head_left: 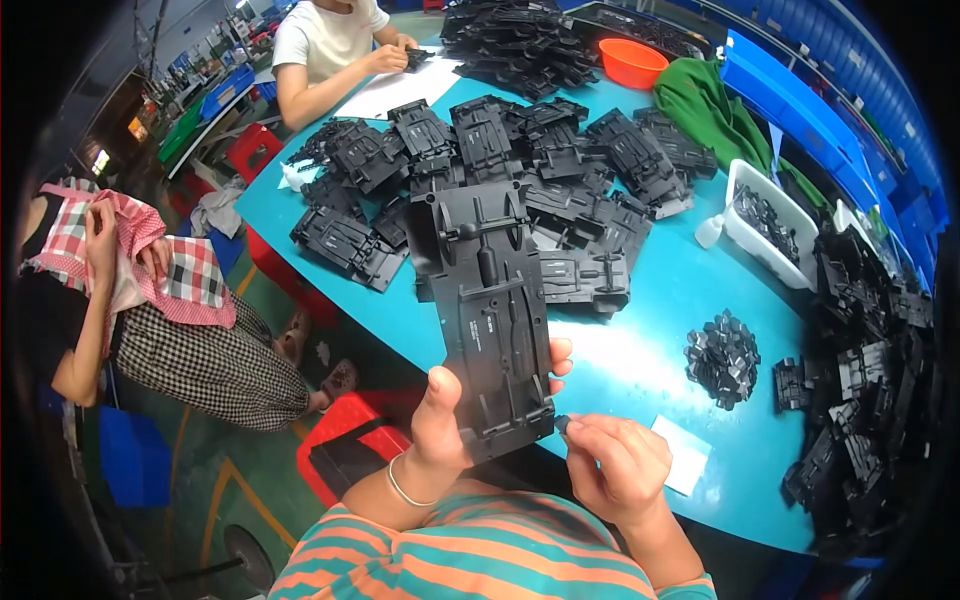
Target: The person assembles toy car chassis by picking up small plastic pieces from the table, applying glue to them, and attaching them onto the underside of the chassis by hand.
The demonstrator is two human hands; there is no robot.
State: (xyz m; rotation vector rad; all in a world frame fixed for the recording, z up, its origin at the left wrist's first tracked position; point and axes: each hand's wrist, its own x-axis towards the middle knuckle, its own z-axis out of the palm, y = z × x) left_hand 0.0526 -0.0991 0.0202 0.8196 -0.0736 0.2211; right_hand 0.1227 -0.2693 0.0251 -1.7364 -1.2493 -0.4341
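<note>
Likely step: presenting small piece (562, 424) at five o'clock on black plate (490, 335).
Left hand (436, 425) grips plate; right hand (622, 465) pinches piece; next calls for alignment.

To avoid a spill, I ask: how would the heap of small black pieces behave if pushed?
The heap of pieces would likely spread, as they appear loose. They would probably slide rather than roll, because they look angular and the table is glossy.

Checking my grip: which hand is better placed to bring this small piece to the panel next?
Probably your right hand: it pinches the small black piece near the black panel, which your left hand holds.
</note>
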